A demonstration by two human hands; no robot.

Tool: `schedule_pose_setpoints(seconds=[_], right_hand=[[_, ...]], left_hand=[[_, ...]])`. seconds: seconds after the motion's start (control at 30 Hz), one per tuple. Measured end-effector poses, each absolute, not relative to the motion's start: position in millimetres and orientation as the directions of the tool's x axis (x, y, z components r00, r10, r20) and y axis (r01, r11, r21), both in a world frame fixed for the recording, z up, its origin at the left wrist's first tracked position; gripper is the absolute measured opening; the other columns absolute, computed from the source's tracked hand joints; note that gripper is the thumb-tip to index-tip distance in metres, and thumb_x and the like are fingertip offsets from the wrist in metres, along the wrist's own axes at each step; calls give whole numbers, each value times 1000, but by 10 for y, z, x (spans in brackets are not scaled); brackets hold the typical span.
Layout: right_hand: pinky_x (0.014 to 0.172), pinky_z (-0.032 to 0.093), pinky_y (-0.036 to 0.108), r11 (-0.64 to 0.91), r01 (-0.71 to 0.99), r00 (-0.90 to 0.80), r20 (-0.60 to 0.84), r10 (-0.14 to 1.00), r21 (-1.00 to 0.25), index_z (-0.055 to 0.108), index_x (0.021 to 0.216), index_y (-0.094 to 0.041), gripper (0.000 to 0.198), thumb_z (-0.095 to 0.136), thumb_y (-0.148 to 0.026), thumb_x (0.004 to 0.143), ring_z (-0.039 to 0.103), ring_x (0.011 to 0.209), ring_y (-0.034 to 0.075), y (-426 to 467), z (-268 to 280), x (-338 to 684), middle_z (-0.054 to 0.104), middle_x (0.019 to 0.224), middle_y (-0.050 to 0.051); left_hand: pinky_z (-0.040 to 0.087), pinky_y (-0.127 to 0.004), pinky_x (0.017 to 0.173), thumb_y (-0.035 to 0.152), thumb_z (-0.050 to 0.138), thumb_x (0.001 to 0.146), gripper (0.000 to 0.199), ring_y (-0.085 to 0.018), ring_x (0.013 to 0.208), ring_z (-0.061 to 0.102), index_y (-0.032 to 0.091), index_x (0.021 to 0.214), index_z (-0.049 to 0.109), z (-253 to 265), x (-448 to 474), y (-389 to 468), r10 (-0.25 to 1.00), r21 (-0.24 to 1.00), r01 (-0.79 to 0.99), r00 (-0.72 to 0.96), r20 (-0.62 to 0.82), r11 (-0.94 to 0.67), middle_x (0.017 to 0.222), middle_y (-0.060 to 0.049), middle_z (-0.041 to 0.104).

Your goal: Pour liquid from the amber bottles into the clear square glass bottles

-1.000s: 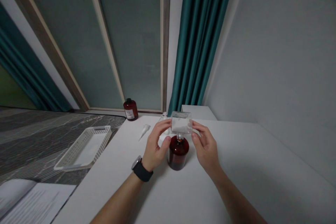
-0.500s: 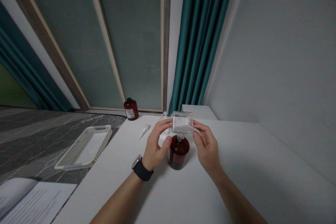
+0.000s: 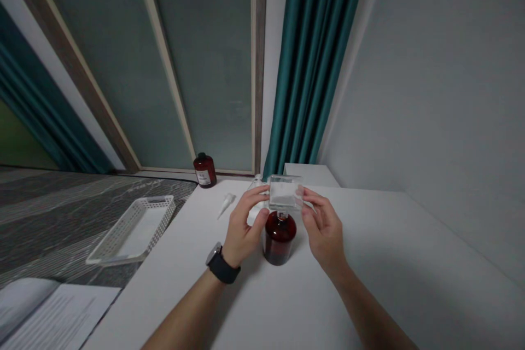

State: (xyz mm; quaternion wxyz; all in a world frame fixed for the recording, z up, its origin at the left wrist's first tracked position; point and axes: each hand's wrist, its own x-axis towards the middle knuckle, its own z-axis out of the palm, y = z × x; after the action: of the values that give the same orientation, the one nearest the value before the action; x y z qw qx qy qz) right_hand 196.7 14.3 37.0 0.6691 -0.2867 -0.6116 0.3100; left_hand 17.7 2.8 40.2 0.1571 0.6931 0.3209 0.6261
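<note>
Between both hands is a clear, square-sided bottle, turned upside down with its narrow neck at the mouth of a brown bottle. My left hand grips its left side with the fingertips, the thumb lower, near the brown bottle's shoulder. From the right, my right hand holds the other side with its fingers. The brown bottle stands upright on the white table, dark liquid showing in its lower part. Whether the clear bottle's neck goes inside the opening, I cannot tell.
A second brown bottle with a white label and black cap stands at the table's far left corner. A white nozzle-like piece lies nearby. Behind my left hand is a partly hidden clear item. Left are a white basket and an open booklet.
The clear bottle has shifted very slightly to the right and down, and my right hand with it. Everything else stays where it was.
</note>
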Motion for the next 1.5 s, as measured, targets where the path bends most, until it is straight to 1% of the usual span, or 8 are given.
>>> schedule_pose_setpoints(seconds=[0.17,0.3,0.53,0.7,0.87,1.1,1.5], right_hand=[[100,55,42,670,-54,47,669,742,-740,62,114,-23,20,58,-25,94,61,124,24,128,361,1978,64,130,13],[101,55,40,702,-36,39,701,713,-712,62,117,-25,23,56,-21,95,60,125,23,125,360,1981,63,131,11],[101,56,41,719,-38,34,718,695,-694,62,116,-24,23,55,-19,95,59,126,24,119,357,1991,63,131,11],[101,56,43,722,-43,38,721,692,-691,62,117,-24,23,55,-19,95,59,125,25,113,348,1989,62,131,12],[104,54,42,736,-44,31,735,677,-676,62,117,-25,26,55,-16,94,58,127,23,108,339,1981,61,133,11],[104,53,44,753,-32,35,752,658,-657,62,117,-24,25,55,-16,94,58,127,24,115,332,1984,61,132,12],[105,53,45,756,-29,41,754,655,-654,62,116,-25,27,55,-13,93,57,127,24,113,331,1990,61,132,11]], left_hand=[[47,-49,104,24,54,98,17,-25,121,57,24,113,60,407,183,34,623,601,274,-6,782,-751,127,-11,60],[49,-48,102,22,55,97,16,-25,120,58,23,112,60,423,188,24,606,577,309,-4,795,-756,126,-12,61],[50,-47,100,20,55,96,16,-25,119,59,22,112,60,461,199,-4,591,554,343,6,807,-759,126,-12,62],[50,-46,100,17,56,95,17,-24,118,59,21,111,60,493,192,-19,554,503,385,26,832,-774,125,-12,63],[49,-46,100,15,56,94,18,-24,118,60,20,110,60,507,192,-30,536,482,394,32,844,-782,125,-12,64],[49,-45,100,12,57,92,19,-24,117,60,19,109,60,516,182,-40,512,452,405,46,858,-795,124,-13,64],[50,-46,99,13,58,91,20,-25,118,60,20,109,60,525,186,-51,509,447,411,50,859,-794,125,-13,64]])
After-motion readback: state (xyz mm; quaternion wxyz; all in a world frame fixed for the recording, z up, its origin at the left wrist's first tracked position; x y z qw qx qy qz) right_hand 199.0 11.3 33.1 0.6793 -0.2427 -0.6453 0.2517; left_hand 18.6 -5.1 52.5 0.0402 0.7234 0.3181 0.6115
